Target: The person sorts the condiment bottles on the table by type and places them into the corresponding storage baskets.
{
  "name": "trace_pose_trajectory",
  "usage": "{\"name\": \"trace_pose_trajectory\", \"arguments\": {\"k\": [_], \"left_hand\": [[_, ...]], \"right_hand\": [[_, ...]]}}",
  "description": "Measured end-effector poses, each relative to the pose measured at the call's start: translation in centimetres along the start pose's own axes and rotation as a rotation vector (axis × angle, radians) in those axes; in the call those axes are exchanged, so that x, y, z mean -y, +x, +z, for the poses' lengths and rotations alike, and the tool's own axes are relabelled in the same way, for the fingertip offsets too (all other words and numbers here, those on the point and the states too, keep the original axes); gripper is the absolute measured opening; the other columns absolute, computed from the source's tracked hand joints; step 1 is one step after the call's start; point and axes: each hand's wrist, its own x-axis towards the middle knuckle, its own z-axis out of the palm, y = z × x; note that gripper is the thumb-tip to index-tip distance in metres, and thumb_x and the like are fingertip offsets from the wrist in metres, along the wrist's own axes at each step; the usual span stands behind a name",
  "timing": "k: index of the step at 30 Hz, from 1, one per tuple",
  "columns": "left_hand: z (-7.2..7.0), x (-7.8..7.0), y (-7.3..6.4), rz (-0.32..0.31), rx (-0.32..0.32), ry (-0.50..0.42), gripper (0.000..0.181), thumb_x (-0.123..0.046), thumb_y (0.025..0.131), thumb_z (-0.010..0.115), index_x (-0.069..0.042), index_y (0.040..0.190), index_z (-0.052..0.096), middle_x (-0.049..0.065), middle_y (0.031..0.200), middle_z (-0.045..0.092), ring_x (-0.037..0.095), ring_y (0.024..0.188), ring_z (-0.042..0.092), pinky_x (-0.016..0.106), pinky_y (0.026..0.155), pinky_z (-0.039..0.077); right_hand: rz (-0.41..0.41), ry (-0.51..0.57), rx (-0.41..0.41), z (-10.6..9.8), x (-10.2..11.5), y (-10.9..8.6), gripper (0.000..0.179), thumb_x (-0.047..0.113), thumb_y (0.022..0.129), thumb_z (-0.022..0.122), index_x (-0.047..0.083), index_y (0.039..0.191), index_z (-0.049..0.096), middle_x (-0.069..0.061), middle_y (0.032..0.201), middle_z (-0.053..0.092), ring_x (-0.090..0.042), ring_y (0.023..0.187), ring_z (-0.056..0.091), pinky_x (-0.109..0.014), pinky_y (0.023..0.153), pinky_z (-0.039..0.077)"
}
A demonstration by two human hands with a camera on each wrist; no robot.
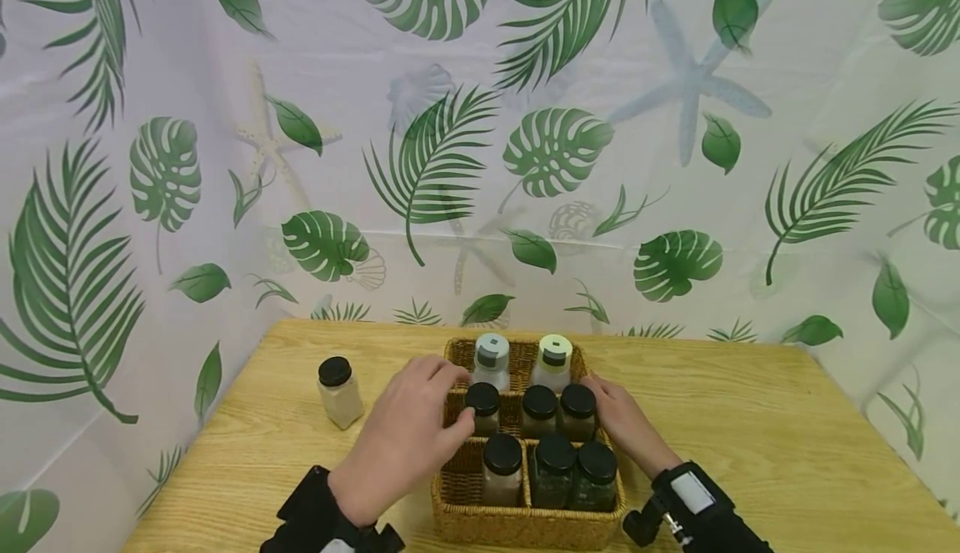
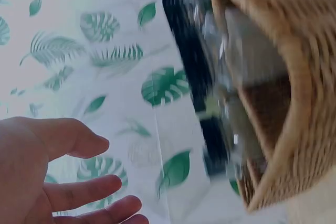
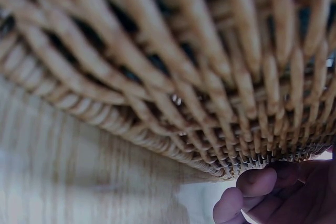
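Observation:
A wicker basket (image 1: 525,524) with compartments stands on the wooden table. Its back row holds a jar with a pale blue lid (image 1: 492,348) and one with a pale yellow lid (image 1: 555,348). Several black-lidded glass jars (image 1: 502,454) fill the middle and front compartments. My left hand (image 1: 408,432) is over the basket's left side, fingers spread, beside a black-lidded jar (image 1: 482,401); the left wrist view shows nothing between thumb and fingers. At the basket's right side, my right hand (image 1: 628,424) holds the wicker wall with bent fingers (image 3: 257,182).
A single jar with a black lid and pale contents (image 1: 341,399) stands on the table (image 1: 750,428), left of the basket. Behind the table hangs a white cloth with green leaf prints (image 1: 570,286). Dark bands with devices (image 1: 692,493) sit on both wrists.

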Motion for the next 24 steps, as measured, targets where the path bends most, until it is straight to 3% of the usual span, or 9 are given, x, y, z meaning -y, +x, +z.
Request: {"name": "trace_pose_trajectory", "arguments": {"k": [8, 15, 24], "left_hand": [[-1.7, 3.7, 0.0, -0.094, -0.095, 0.077, 0.028, -0.023, 0.085, 0.068, -0.011, 0.11, 0.066, 0.006, 0.106, 0.06, 0.023, 0.097, 0.052, 0.042, 0.084, 0.047], [-2.3, 6.3, -0.2, -0.083, -0.155, 0.18, 0.03, -0.02, 0.082, 0.069, -0.004, 0.107, 0.067, 0.013, 0.102, 0.061, 0.03, 0.094, 0.053, 0.049, 0.079, 0.047], [-2.2, 8.7, -0.5, -0.147, -0.12, 0.243, 0.033, -0.021, 0.082, 0.069, 0.0, 0.108, 0.067, 0.018, 0.106, 0.061, 0.035, 0.098, 0.052, 0.053, 0.079, 0.046]], "right_hand": [[-0.002, -0.005, -0.004, 0.1, 0.0, 0.1, 0.057, 0.037, 0.106, 0.028, -0.004, 0.145, 0.033, -0.026, 0.15, 0.023, -0.036, 0.134, 0.02, -0.059, 0.107, 0.025], [-0.011, 0.012, 0.001, 0.0, 0.0, 0.1, 0.057, 0.039, 0.105, 0.028, -0.003, 0.143, 0.037, -0.025, 0.15, 0.023, -0.036, 0.133, 0.021, -0.06, 0.106, 0.025], [-0.002, 0.018, 0.011, 0.0, 0.0, -0.1, 0.058, 0.04, 0.105, 0.027, -0.002, 0.145, 0.035, -0.025, 0.151, 0.022, -0.036, 0.134, 0.021, -0.06, 0.107, 0.025]]}}
